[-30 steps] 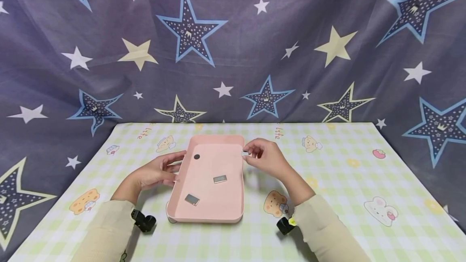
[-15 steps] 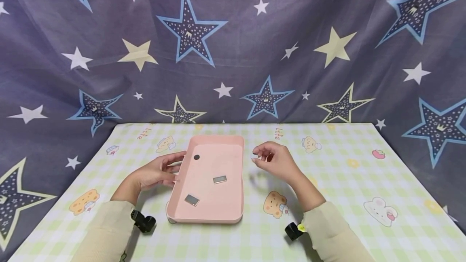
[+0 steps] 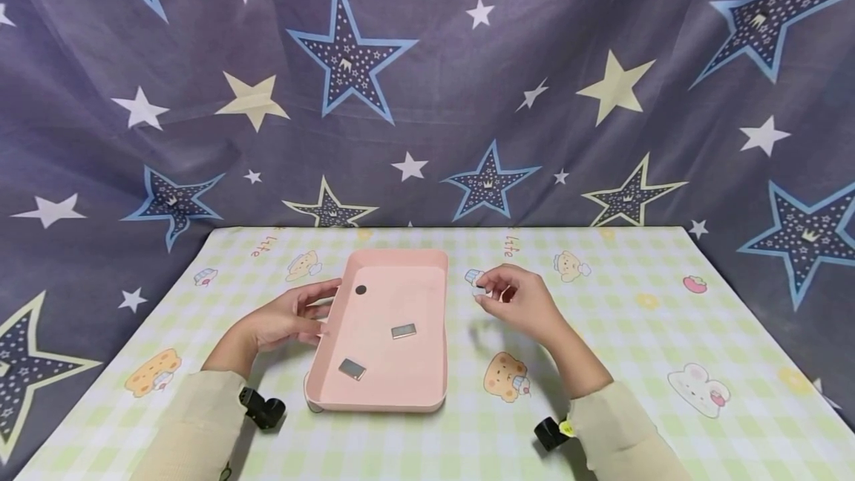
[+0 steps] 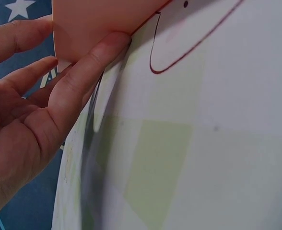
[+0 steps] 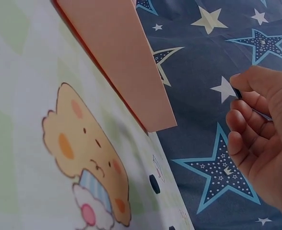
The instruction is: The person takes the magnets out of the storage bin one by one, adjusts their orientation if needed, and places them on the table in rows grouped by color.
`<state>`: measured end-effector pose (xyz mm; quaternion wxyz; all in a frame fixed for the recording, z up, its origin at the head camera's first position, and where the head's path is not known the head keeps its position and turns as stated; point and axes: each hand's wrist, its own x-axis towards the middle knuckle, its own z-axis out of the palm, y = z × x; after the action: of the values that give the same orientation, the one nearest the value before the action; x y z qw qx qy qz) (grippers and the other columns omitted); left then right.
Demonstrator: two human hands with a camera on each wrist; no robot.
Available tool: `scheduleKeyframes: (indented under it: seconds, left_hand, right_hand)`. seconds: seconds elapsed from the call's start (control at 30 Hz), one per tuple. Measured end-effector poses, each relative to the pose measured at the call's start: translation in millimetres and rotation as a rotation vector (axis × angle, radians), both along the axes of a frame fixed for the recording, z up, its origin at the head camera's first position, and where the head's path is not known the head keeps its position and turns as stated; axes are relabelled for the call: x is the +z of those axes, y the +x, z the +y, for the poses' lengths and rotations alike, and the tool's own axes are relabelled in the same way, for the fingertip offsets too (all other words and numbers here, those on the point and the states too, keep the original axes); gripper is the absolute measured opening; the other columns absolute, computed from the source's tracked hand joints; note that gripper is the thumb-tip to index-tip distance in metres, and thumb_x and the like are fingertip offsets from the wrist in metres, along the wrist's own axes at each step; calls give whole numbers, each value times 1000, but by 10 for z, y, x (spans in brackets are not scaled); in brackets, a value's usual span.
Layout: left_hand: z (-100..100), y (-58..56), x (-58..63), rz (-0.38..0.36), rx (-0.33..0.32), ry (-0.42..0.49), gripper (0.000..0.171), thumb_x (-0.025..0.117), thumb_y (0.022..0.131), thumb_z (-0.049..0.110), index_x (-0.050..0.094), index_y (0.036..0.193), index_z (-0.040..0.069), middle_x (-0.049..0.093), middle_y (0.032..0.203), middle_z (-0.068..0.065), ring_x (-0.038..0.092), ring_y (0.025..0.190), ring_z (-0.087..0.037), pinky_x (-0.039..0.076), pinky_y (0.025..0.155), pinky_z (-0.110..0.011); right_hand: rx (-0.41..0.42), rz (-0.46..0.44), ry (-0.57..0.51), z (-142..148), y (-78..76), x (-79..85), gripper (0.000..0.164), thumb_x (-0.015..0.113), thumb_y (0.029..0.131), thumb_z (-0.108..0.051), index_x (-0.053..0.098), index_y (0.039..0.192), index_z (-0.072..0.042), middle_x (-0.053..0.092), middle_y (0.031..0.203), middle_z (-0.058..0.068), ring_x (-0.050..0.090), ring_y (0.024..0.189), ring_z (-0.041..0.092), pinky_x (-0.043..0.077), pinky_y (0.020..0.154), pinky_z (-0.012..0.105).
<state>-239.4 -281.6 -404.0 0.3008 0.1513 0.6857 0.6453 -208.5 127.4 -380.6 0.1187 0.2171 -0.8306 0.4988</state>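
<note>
A pink rectangular tray [image 3: 407, 373] lies on the table, with two small silver rectangular pieces, one nearer the middle [image 3: 404, 331] and one at the lower left [image 3: 352, 369]. Near its upper left lies a small black disc [image 3: 361, 290]. My left hand [image 3: 283, 318] touches the outside of the tray's left wall; the thumb [image 4: 114, 45] lies against it. To the right of the tray, my right hand [image 3: 521, 304] pinches a small thin dark piece [image 5: 237, 93] between thumb and index finger. Its exact kind cannot be made out. The other right fingers are curled in.
A pale checked tablecloth [image 3: 628, 325] with cartoon prints covers the table. In the right wrist view a small dark oval [image 5: 154, 184] shows on the cloth, out of sight in the head view. A dark star-patterned curtain [image 3: 427, 95] hangs behind.
My right hand has moved right and slightly nearer, from the tray's right rim to over the tablecloth, still pinching the small piece. My left hand and the tray have stayed in place.
</note>
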Motion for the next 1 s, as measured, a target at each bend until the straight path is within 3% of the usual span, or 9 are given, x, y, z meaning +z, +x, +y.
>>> scheduleKeyframes:
  seconds: [0.4, 0.63, 1.0]
  left_hand:
    - [-4, -1, -3, 5, -5, -1, 91, 64, 85, -8, 6, 155, -2, 11, 158, -29, 24, 140, -44, 51, 90, -51]
    - [-15, -4, 2, 1, -8, 0, 91, 64, 85, -8, 6, 155, -1, 11, 157, -29, 24, 141, -43, 51, 91, -51]
    - [-16, -20, -12, -4, -13, 3, 90, 63, 86, -9, 6, 155, -1, 11, 158, -28, 30, 139, -40, 51, 90, -51]
  right_hand:
    - [-34, -21, -3, 150, 27, 6, 14, 77, 81, -2, 72, 92, -8, 64, 78, 1, 57, 69, 16, 49, 62, 25]
    - [-51, -17, -1, 232, 24, 29, 14, 76, 80, -1, 72, 93, -3, 66, 80, 2, 58, 70, 15, 49, 63, 24]
    - [-74, -23, 21, 385, 51, 51, 13, 76, 82, -2, 71, 94, -4, 65, 80, 3, 58, 69, 15, 49, 61, 23]
